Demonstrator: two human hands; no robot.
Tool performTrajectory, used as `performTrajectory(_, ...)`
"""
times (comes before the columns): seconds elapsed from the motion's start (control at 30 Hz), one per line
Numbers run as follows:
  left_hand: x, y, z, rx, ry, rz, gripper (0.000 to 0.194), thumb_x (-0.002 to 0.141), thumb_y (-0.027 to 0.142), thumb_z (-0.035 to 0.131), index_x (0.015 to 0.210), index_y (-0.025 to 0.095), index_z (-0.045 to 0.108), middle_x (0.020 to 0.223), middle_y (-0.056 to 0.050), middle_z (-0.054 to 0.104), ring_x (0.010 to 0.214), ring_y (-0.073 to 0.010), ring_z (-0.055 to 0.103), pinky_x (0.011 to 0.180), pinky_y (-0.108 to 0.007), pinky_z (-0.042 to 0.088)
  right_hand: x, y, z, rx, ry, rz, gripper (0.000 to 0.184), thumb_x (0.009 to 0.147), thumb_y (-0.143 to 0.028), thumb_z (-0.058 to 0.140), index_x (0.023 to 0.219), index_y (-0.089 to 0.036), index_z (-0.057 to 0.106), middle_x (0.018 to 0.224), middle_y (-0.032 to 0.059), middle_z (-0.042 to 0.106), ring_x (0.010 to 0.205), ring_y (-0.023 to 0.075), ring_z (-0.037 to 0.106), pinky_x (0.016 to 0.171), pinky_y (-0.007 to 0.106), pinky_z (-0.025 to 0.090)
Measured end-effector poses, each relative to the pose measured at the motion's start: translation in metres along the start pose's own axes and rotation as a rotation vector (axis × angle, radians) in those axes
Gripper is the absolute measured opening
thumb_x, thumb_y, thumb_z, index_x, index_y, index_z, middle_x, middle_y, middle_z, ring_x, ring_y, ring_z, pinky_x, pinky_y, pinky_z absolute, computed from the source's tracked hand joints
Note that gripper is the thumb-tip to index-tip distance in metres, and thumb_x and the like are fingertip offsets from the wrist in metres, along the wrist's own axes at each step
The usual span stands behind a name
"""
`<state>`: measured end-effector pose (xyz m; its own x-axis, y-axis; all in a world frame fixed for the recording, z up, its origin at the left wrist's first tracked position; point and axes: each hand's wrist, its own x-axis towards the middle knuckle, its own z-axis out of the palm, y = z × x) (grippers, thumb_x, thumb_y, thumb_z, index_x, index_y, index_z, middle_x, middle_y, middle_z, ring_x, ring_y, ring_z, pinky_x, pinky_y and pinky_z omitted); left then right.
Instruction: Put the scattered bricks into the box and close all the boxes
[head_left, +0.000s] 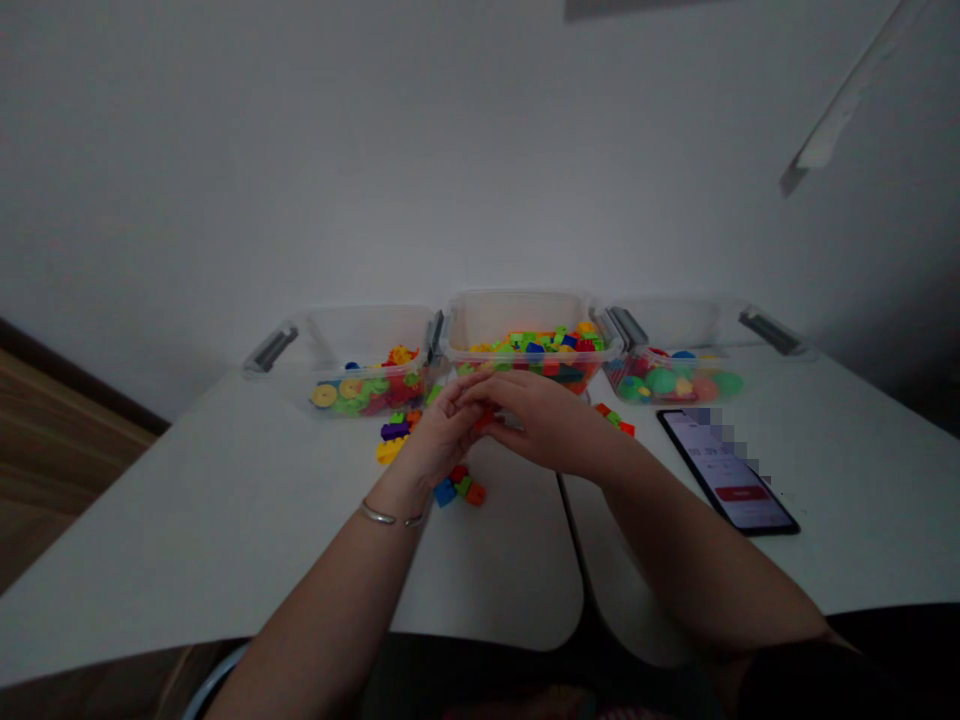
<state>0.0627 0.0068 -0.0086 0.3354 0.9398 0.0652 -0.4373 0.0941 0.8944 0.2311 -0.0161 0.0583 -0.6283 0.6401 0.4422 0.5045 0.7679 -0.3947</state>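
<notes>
You seem to be mid-manipulation at twelve o'clock, left hand (441, 432) and right hand (536, 412) drawn narrow around a red-orange piece (485, 421) — each one's exact grip you cannot tell — so the next move calls for steady fingertips, clear of the coloured blocks (463, 485) at seven o'clock.

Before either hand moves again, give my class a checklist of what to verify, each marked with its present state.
1. Left hand and right hand both in view: ok.
2. Firm grip on the red piece between them: cannot tell, fingers cover most of it.
3. Middle bin open on top: ok.
4. Loose blocks all inside bins: not ok, several lie on the table.
5. Phone apart from both hands: ok.
</notes>
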Motion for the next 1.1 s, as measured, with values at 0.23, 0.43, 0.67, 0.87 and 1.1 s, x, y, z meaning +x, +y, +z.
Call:
performTrajectory(0.23,-0.002,0.004,0.001,-0.021,0.016,-0.009,0.054,0.063,0.041,0.085,0.108,0.02,0.064,0.105,-0.004,0.067,0.083,-0.0122,0.066,0.077,-0.025,0.054,-0.001,0.002,-0.007,0.001,0.029,0.035,0.029,0.088,-0.015,0.054,0.115,-0.022,0.062,0.12,0.0057,0.067,0.116,0.0192,0.058,0.101,0.034,0.045)
performTrajectory(0.43,-0.002,0.005,-0.005,0.495,0.118,0.098,0.04,0.086,0.047,0.057,0.113,0.017,0.061,0.09,-0.005,0.064,0.075,-0.015,0.064,0.074,-0.032,0.054,-0.003,0.015,-0.021,-0.096,0.251,0.04,0.021,0.085,-0.011,0.053,0.102,-0.019,0.064,0.103,0.0078,0.067,0.1,0.0206,0.06,0.087,0.035,0.047)
performTrajectory(0.67,-0.008,0.012,-0.011,1.818,0.158,0.269,0.028,0.092,0.032,0.049,0.106,0.017,0.068,0.099,-0.011,0.065,0.099,-0.0257,0.061,0.086,-0.038,0.049,-0.008,0.038,-0.035,-0.332,0.509,0.198,0.018,0.085,-0.012,0.049,0.09,-0.019,0.065,0.093,0.0103,0.067,0.094,0.0244,0.061,0.087,0.04,0.047)
performTrajectory(0.87,-0.011,0.015,-0.009,2.054,0.22,0.128,0.03,0.091,0.035,0.048,0.101,0.017,0.07,0.097,-0.012,0.066,0.095,-0.0298,0.062,0.08,-0.04,0.05,-0.01,0.048,-0.036,-0.491,0.403,0.432,0.022,0.087,-0.016,0.047,0.095,-0.017,0.068,0.101,0.0122,0.069,0.097,0.0263,0.062,0.088,0.04,0.046)
performTrajectory(1.1,-0.013,0.015,-0.009,2.076,0.182,0.007,0.032,0.091,0.039,0.048,0.099,0.016,0.069,0.099,-0.013,0.066,0.098,-0.0312,0.062,0.077,-0.039,0.051,-0.006,0.048,-0.035,-0.626,0.179,0.591,0.031,0.092,-0.023,0.042,0.104,-0.017,0.07,0.104,0.0108,0.072,0.093,0.0279,0.065,0.076,0.038,0.044)
